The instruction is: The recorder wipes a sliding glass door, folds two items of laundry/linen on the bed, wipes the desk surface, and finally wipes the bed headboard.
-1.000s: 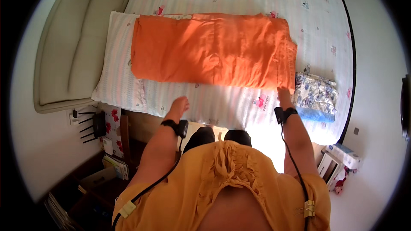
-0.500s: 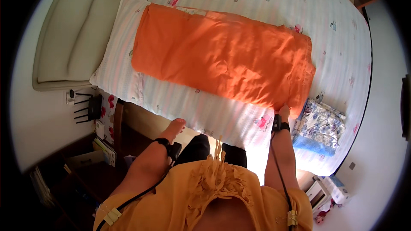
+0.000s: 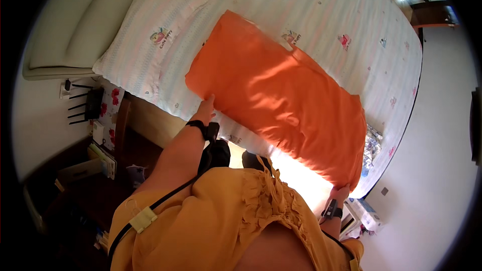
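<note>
A folded orange cloth (image 3: 271, 95) lies slantwise across the striped bed sheet (image 3: 321, 20), its surface creased. My right hand (image 3: 341, 191) is closed on its near right corner, at the bed's edge; part of the fingers is hidden by the fabric. At the near left edge of the cloth, the fingertips of my left hand (image 3: 206, 109) touch the fabric, the fingers stretched out and apart. A folded floral cloth (image 3: 372, 145) shows beyond the right end, mostly covered by the orange one.
A striped pillow (image 3: 145, 40) lies by the beige headboard (image 3: 70, 20). To the left are a black router (image 3: 94, 103) and a dark desk (image 3: 145, 145) with papers. A small white stand (image 3: 364, 216) is at the lower right, beside the white wall (image 3: 442, 95).
The orange cloth has slid off the pillow and turned, its right end coming nearer me with my right hand. My left hand has moved up to its edge. The view has turned.
</note>
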Available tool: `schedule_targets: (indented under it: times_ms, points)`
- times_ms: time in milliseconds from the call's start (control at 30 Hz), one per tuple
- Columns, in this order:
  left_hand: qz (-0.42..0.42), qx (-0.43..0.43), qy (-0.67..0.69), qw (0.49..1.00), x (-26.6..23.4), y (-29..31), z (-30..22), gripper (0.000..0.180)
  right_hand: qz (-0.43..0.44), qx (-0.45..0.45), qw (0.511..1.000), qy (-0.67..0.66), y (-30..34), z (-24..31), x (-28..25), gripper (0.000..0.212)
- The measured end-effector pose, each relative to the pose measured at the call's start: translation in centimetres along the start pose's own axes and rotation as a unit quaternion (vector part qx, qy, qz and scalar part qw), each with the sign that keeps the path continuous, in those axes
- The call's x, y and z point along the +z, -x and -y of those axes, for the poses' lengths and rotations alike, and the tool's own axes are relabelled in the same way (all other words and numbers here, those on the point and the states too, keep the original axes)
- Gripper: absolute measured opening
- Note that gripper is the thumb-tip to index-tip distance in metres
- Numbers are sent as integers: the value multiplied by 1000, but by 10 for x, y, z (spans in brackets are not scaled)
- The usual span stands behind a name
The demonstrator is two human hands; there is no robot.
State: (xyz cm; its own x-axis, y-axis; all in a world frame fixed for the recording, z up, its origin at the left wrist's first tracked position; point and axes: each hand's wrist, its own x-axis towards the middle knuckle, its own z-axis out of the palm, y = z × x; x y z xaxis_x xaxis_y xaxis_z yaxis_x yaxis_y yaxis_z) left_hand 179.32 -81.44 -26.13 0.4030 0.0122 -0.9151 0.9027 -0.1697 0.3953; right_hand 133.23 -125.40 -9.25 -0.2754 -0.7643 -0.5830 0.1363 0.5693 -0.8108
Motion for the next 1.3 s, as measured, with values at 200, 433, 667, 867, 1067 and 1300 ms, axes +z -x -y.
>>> schedule_targets:
  times_ms: [200,433,667,867,1067,1300]
  points:
    - [-33,-24,270,962,16,-50,11,63,69,-18,996,47,23,-16,17,40]
    - [69,78,382,918,-5,9,-43,51,218,-228,904,290,125,4,171,42]
    - [181,166,307,919,0,62,-32,51,480,-381,552,565,186,-135,292,30]
    - [249,176,312,900,-12,81,-15,49,757,-287,272,520,291,-175,260,28]
    - [223,175,447,848,-51,84,-14,71,442,-452,602,487,136,-204,210,54]
    - [189,331,85,921,-80,22,-5,59,559,-36,766,316,62,-273,190,71]
